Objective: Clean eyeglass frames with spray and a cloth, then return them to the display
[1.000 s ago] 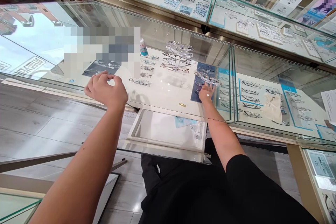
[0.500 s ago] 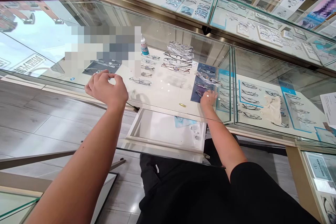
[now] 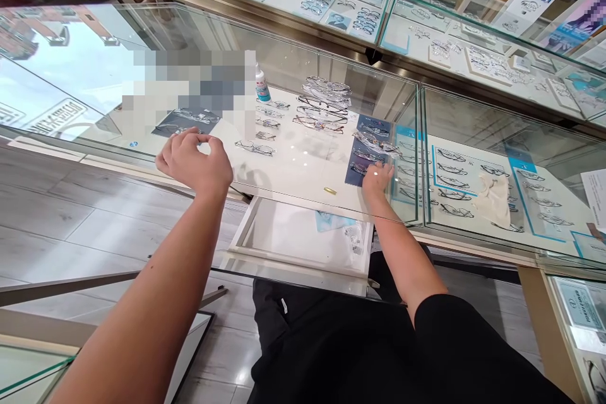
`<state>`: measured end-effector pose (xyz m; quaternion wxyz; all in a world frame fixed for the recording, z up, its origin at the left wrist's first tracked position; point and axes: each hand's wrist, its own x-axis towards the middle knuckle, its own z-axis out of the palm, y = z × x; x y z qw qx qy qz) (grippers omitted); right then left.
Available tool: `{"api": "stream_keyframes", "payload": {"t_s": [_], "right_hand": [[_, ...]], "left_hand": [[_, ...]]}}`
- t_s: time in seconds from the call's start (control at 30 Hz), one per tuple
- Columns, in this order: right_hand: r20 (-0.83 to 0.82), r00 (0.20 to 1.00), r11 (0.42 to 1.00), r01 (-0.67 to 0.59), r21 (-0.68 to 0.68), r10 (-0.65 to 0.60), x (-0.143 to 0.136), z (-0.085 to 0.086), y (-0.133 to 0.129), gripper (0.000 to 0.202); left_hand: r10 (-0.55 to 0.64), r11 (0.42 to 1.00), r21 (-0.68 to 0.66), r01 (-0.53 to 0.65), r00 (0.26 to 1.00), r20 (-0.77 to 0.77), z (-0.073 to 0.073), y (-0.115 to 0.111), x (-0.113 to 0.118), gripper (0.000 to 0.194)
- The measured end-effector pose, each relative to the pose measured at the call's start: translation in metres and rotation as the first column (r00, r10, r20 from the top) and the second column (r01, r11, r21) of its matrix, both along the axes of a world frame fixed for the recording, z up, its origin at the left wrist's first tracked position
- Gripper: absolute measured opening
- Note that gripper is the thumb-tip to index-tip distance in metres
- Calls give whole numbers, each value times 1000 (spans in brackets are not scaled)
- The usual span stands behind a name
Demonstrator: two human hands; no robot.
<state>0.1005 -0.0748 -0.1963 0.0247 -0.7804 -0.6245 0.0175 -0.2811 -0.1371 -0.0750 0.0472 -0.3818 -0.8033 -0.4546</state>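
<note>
**Inside the glass case: who sits where**

Left hand (image 3: 194, 161) is up at the near-left edge of the white display board (image 3: 293, 164), right hand (image 3: 377, 178) over at the board's right side, on the dark mat (image 3: 367, 148) where glasses (image 3: 374, 142) lie. Between the hands, rows of frames (image 3: 322, 107) sit toward the back, a small bottle (image 3: 261, 83) behind them to the left. Below the board's front edge, an open drawer (image 3: 303, 243). Right of the mat, beyond the glass divider, a cloth (image 3: 492, 196) lies among more frames.

Dark blue mat (image 3: 362, 161) w/ clear specs; white surface (image 3: 303, 170); light-blue cloth (image 3: 331, 221); black sleeve (image 3: 473, 347); bottle (image 3: 261, 83) w/ blue label.
</note>
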Motion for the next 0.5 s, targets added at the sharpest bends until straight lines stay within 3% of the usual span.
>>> {"api": "stream_keyframes", "payload": {"t_s": [0.3, 0.5], "right_hand": [[-31, 999, 1000, -10, -19, 9, -2, 6, -4, 46], [-24, 1000, 998, -4, -70, 2, -15, 37, -15, 53]], "left_hand": [[12, 1000, -3, -12, 1000, 19, 2, 0, 1, 12], [15, 1000, 0, -15, 1000, 16, 4, 0, 3, 12]]}}
